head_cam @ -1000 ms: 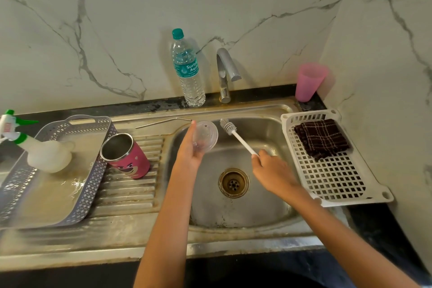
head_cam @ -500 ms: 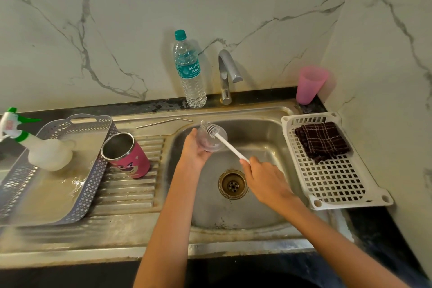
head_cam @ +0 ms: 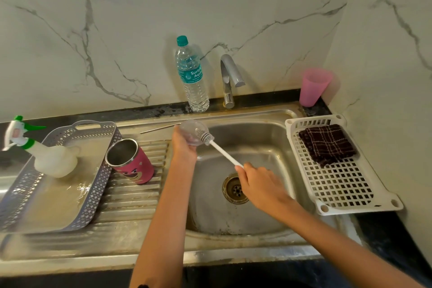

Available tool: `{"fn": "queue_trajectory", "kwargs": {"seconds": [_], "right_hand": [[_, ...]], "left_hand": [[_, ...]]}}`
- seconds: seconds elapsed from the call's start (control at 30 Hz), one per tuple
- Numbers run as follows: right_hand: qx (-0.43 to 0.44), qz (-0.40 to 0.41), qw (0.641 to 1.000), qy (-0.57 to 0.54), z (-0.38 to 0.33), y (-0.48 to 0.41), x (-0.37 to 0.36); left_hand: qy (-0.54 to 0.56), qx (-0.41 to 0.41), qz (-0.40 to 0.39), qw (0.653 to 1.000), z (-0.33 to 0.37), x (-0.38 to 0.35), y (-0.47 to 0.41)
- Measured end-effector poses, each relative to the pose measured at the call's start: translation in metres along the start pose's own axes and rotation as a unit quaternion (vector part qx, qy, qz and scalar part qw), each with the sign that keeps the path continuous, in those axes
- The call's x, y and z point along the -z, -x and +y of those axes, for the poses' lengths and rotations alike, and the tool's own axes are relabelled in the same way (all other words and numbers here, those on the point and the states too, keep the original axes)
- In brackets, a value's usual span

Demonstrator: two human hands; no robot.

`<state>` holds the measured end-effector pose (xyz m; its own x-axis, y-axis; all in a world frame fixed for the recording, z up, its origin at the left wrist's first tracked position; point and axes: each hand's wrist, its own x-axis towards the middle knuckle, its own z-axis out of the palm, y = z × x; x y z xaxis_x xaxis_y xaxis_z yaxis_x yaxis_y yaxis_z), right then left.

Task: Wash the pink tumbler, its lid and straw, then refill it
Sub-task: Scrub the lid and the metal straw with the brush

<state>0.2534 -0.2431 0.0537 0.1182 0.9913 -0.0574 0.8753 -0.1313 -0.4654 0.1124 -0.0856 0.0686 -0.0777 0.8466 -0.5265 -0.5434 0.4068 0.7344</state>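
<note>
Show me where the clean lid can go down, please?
Bare room: the white rack this side of the dark cloth; the ribbed drainboard between the pink tumbler, grey tray and basin; the tray's near end, before the spray bottle. Crowded: the back ledge, with water bottle, tap and pink cup.

One tumbler (head_cam: 134, 166), lid (head_cam: 191, 132), straw (head_cam: 159, 128), brush (head_cam: 224, 153), cup (head_cam: 313, 87) and cloth (head_cam: 327, 144); two bottles (head_cam: 194, 82) (head_cam: 55, 161); two trays (head_cam: 100, 177) (head_cam: 339, 184).

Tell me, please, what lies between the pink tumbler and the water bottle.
The thin metal straw lies flat between the pink tumbler and the water bottle, touching neither, as the head view shows.
</note>
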Motion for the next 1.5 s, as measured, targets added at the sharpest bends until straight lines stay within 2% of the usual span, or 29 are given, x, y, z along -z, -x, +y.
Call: {"fn": "queue_trajectory", "kwargs": {"seconds": [0.1,0.2,0.33,0.5,0.67,0.77,0.87,1.03,1.23,1.4,1.5], "right_hand": [[-0.01,0.011,1.0,-0.013,0.002,-0.012,0.008],[-0.027,0.02,0.999,-0.011,-0.002,-0.025,0.014],[-0.016,0.004,1.0,-0.022,-0.004,-0.001,0.002],[-0.058,0.012,0.997,-0.049,-0.001,-0.019,0.008],[-0.034,-0.013,0.999,-0.035,0.002,0.001,0.01],[-0.039,0.009,0.998,-0.043,0.005,-0.004,0.018],[-0.05,0.032,0.997,-0.043,0.006,-0.021,0.025],[-0.03,-0.007,0.998,-0.047,0.0,0.005,0.008],[-0.069,0.013,0.995,-0.076,-0.003,-0.021,0.025],[-0.048,-0.004,0.998,-0.038,-0.009,-0.005,0.019],[-0.066,0.011,0.997,-0.041,-0.009,-0.016,0.02]], "left_hand": [[-0.064,0.015,-0.035,0.997,-0.012,-0.007,0.012],[-0.072,0.021,-0.054,0.996,-0.012,-0.013,0.016],[-0.024,0.005,-0.008,1.0,0.006,-0.012,0.005],[-0.11,0.032,-0.032,0.993,-0.025,-0.022,0.018],[-0.049,0.012,0.002,0.999,-0.005,-0.023,0.004],[-0.092,0.014,-0.035,0.995,-0.013,-0.026,0.012],[-0.091,0.022,-0.059,0.994,-0.026,-0.029,0.023],[-0.037,0.012,-0.01,0.999,-0.008,-0.023,0.013],[-0.129,0.003,-0.05,0.99,-0.031,-0.025,0.022],[-0.115,0.023,-0.007,0.993,-0.015,-0.033,0.008],[-0.181,0.018,-0.015,0.983,-0.027,-0.037,0.013]]}}
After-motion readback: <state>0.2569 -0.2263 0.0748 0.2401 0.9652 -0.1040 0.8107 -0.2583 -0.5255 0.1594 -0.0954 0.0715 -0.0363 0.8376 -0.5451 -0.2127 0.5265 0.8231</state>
